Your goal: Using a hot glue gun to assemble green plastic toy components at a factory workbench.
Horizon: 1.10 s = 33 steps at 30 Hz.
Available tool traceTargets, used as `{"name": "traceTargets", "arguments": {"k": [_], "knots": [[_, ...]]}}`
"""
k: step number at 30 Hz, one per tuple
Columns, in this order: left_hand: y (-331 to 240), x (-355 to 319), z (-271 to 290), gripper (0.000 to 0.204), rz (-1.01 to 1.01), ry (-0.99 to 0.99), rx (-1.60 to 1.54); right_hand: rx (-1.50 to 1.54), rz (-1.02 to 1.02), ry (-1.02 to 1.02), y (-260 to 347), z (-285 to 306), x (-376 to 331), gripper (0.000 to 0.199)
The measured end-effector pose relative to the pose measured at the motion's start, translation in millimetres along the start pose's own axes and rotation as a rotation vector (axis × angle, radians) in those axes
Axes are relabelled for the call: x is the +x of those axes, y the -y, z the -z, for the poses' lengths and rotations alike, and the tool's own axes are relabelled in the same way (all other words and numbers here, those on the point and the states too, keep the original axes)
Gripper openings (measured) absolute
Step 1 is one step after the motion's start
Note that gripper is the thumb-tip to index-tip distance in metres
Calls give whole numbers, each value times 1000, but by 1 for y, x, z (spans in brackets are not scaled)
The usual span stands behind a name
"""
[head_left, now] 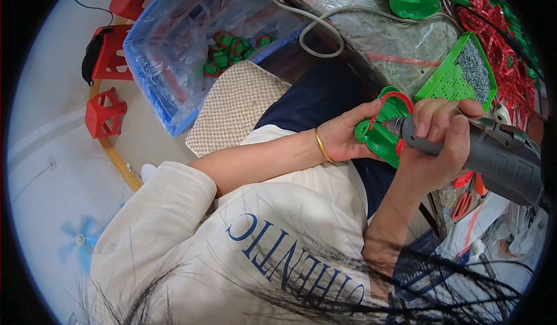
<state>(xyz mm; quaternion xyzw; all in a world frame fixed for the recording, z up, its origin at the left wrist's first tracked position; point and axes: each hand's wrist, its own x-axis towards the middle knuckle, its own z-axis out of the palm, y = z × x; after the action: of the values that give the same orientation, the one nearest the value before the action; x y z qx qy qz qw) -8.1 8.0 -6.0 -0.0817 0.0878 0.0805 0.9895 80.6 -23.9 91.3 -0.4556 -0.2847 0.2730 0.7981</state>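
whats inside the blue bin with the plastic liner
A pile of green and red plastic parts lies at the bottom of the blue bin. The cloudy liner hides anything beneath or beside them.

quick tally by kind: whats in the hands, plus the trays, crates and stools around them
Green and red plastic part, in the left hand: 1
Grey electric screwdriver, in the right hand: 1
Green tray of small screws: 1
Blue crate lined with clear plastic: 1
Red plastic stools: 2 clearly seen
Total: 6
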Motion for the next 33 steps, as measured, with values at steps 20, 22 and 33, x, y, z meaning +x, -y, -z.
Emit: {"name": "traceTargets", "arguments": {"k": [20,22,33], "knots": [[-1,-3,10,52,3,3,40,-2,67,-14,-6,-3,-2,22],[-1,-6,14,56,-3,-2,59,12,51,-13,-6,-5,-2,21],[-2,-7,9,51,23,-81,69,-27,160,107,-6,-9,-3,13]]}}
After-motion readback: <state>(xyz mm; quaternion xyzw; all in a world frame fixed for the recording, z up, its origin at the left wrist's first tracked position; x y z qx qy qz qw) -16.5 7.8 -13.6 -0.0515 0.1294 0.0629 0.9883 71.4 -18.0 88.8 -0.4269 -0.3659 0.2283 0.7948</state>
